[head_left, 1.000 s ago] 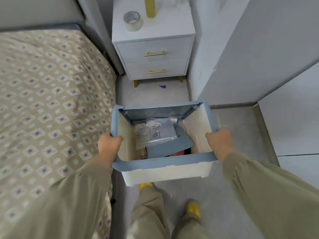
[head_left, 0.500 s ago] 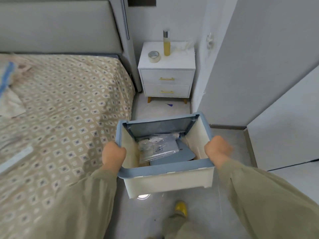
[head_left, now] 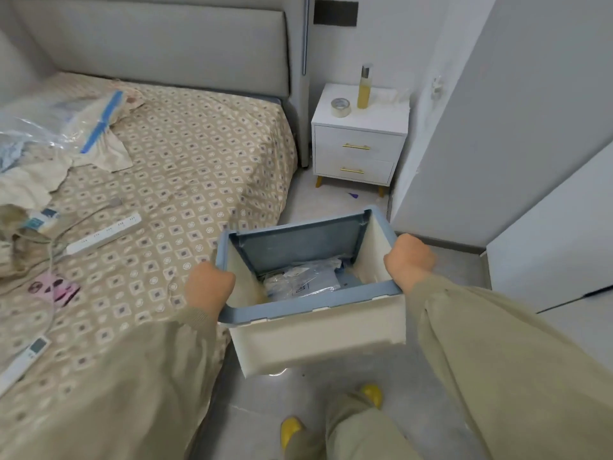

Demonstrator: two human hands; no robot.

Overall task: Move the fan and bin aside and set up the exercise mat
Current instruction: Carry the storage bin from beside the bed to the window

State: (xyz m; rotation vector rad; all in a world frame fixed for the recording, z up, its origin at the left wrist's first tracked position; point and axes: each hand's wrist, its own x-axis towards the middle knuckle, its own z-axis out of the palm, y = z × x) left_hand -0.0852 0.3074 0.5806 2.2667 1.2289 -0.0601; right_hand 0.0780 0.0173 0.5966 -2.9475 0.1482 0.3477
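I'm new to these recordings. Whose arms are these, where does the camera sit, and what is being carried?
No machine: a person wears a wide-angle camera on the head, looking down at their own arms. The left hand and right hand grip opposite sides of a white plastic bin with a blue rim, held beside a bed with a beige patterned cover. Clear plastic bags lie inside the bin. A white power strip lies on the bed; a white nightstand stands behind.

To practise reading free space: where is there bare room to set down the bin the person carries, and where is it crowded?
Free for the bin: the floor between bed, nightstand and wall; the bedspread right of the power strip. Crowded: the bed's left side, with plastic bags, power strip and remote.
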